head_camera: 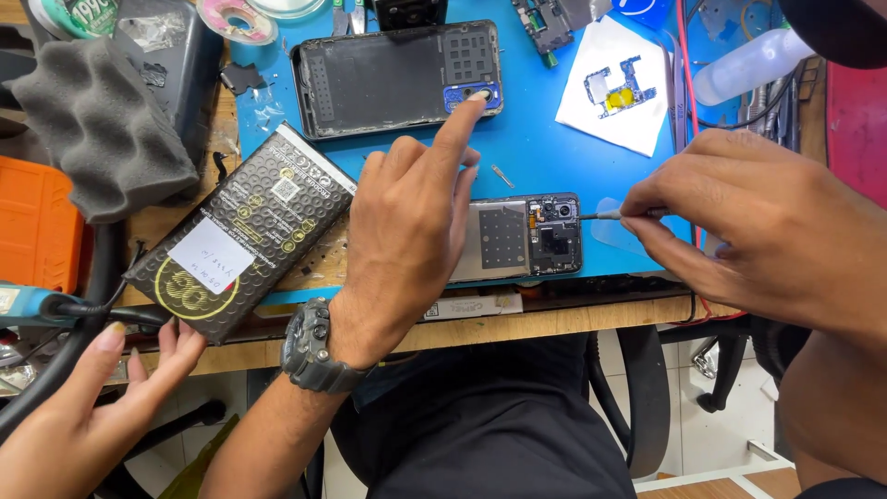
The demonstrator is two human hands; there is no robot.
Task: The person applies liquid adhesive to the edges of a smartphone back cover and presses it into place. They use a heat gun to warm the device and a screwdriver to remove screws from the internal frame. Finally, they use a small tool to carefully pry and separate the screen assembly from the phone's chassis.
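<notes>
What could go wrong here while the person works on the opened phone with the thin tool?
The tool in the right hand points at the exposed board of the opened phone; a slip might scratch it. The left hand stretches over it to the back cover and could bump it. A small loose part might get swept away.

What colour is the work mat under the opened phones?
Blue mat, seen in the head view.

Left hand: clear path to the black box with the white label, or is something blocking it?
Probably yes. The left hand rests on the opened phone, forefinger on the back cover. The black box lies just beside it, nothing between. Another person's hand sits at the box's near corner.
</notes>
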